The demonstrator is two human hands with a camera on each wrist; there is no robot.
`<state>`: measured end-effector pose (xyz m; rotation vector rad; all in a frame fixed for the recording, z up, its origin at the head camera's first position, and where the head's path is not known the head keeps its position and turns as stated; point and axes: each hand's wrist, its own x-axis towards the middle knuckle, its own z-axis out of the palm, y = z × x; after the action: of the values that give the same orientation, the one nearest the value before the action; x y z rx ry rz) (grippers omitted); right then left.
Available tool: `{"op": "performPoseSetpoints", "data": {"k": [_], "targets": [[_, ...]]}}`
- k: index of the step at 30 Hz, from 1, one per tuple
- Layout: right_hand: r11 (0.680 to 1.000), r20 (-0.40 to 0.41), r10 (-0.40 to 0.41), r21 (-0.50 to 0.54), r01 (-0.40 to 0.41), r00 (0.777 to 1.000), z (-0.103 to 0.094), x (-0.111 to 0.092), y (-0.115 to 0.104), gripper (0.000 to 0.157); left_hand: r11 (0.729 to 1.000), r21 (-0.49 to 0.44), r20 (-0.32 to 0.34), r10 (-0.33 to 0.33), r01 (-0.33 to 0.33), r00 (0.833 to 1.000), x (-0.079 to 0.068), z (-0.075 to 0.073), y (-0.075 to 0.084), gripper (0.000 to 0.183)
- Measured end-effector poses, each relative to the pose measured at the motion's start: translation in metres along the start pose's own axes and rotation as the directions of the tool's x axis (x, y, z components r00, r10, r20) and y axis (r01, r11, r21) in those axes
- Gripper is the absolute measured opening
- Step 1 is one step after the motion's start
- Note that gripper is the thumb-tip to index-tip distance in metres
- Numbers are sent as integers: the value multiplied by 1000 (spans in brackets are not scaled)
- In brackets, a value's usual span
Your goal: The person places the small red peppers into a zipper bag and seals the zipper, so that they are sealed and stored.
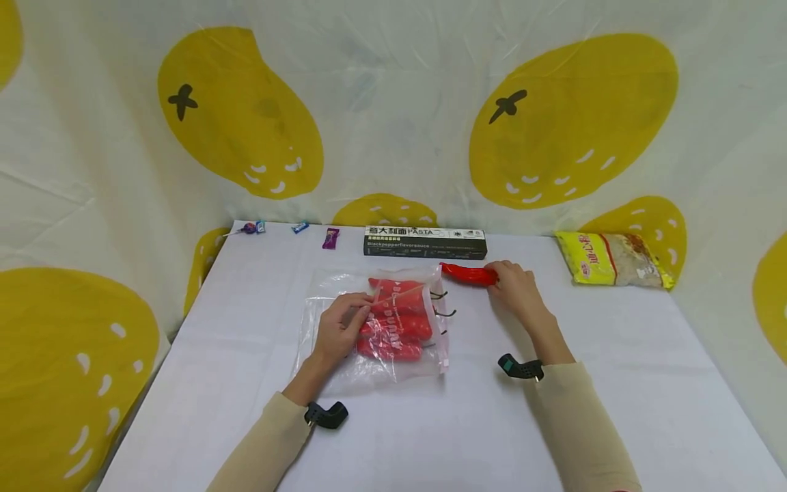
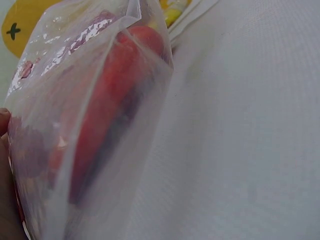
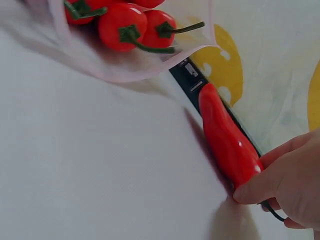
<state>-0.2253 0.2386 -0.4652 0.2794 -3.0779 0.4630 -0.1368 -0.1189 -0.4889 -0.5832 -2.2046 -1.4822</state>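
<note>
The right hand [image 1: 515,287], right of centre, pinches a red pepper [image 1: 469,275] at its stem end, long axis running left, tip beside the upper-right corner of the clear bag [image 1: 396,372].

The left sleeve [image 1: 261,447] and right sleeve [image 1: 581,424] are plain beige. Black, bent devices ride the left wrist [image 1: 332,415] and right wrist [image 1: 522,370], the latter bearing a dark green patch [image 1: 506,364].

Your white table [image 1: 479,424] bears a pasta box [image 1: 424,244]; before it, a clear bag [image 1: 387,372]; left of the box, sweets [image 1: 330,238], a lollipop [image 1: 249,228]; right, a yellow packet [image 1: 593,258].
</note>
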Motion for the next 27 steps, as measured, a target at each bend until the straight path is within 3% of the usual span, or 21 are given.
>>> {"op": "performPoseSetpoints", "data": {"k": [4,12,19,27], "targets": [[998,51,44,37,-46,998,0,-14,4,39,1000,-2,-4,0,0,1000,1,1,0,12],[959,99,77,265,-101,992,-15,-57,14,46,1000,3,0,-10,10,1000,1,-1,2,11],[945,136,-73,325,25,988,-37,-88,9,42,1000,7,4,-6,6,1000,2,-3,2,11],[939,179,-218,305,156,959,-43,-97,-25,42,1000,6,1,-12,12,1000,0,-1,3,12]]}}
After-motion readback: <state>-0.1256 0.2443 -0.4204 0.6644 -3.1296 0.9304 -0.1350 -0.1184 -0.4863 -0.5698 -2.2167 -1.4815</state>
